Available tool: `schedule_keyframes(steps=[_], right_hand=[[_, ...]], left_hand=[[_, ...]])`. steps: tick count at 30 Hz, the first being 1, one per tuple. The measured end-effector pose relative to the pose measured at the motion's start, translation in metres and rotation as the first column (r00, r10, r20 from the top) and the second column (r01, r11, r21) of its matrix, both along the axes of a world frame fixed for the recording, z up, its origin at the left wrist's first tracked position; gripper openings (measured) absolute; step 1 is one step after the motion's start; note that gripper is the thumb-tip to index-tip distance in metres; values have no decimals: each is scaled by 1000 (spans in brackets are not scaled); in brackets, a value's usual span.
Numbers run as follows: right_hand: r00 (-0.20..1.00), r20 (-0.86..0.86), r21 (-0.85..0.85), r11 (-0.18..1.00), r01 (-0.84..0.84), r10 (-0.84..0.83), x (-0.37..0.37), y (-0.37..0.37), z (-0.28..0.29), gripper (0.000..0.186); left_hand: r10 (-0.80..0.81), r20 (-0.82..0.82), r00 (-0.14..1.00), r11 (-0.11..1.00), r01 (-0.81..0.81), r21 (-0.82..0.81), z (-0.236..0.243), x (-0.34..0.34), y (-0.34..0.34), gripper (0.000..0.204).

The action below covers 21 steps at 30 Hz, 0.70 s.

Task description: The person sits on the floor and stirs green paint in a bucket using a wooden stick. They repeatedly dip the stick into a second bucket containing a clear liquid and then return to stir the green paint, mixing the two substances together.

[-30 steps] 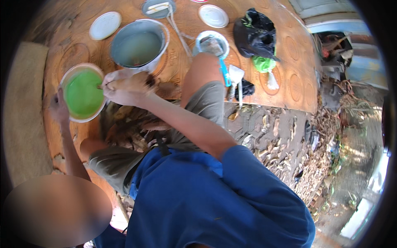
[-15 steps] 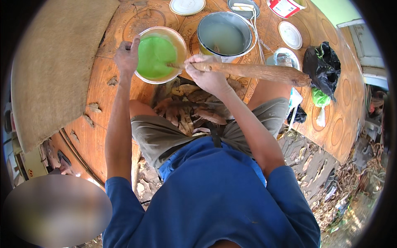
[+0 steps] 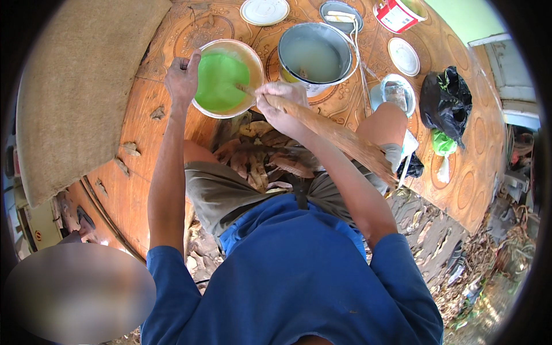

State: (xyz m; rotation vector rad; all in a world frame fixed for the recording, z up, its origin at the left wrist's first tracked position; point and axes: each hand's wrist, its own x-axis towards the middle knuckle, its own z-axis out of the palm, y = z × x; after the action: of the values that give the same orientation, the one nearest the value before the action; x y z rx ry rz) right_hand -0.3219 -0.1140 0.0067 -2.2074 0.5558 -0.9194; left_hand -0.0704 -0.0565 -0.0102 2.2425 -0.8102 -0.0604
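Observation:
My left hand (image 3: 183, 80) grips the left rim of a round bucket (image 3: 256, 62), its thumb over the edge. Bright green paint (image 3: 220, 86) lies inside. Closed around a rough wooden stick (image 3: 339, 137) near its thin end, my right hand (image 3: 283, 106) is just right of that bucket. The stick's tip dips into the green paint; its thick end slants down over my right forearm toward my knee. Right beside it stands a larger grey bucket (image 3: 300, 39) with cloudy liquid in it and a wire handle.
Pale lids (image 3: 264, 11) (image 3: 403, 56) lie on the patterned floor covering. Beyond are a dark lid with a white-handled tool (image 3: 340, 18) and a red-white bucket (image 3: 397, 17). To the right sit a small container (image 3: 376, 96) and black bag (image 3: 445, 106). A brown board (image 3: 86, 92) lies left.
The stick's thick end has swung down and toward me, from pointing right to slanting across my right forearm. My left hand stays on the bucket rim.

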Motion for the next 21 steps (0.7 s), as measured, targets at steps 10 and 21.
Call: schedule_keyframes(steps=[10,21], right_hand=[[990,-15,235,963,-131,138,17,0,-7,15],[991,132,7,1000,15,-16,30,-24,10,9]], left_hand=[[-11,-13,1000,1000,11,-7,-1,-1,-2,56],[-17,-42,999,998,14,-55,-13,9,-3,54]])
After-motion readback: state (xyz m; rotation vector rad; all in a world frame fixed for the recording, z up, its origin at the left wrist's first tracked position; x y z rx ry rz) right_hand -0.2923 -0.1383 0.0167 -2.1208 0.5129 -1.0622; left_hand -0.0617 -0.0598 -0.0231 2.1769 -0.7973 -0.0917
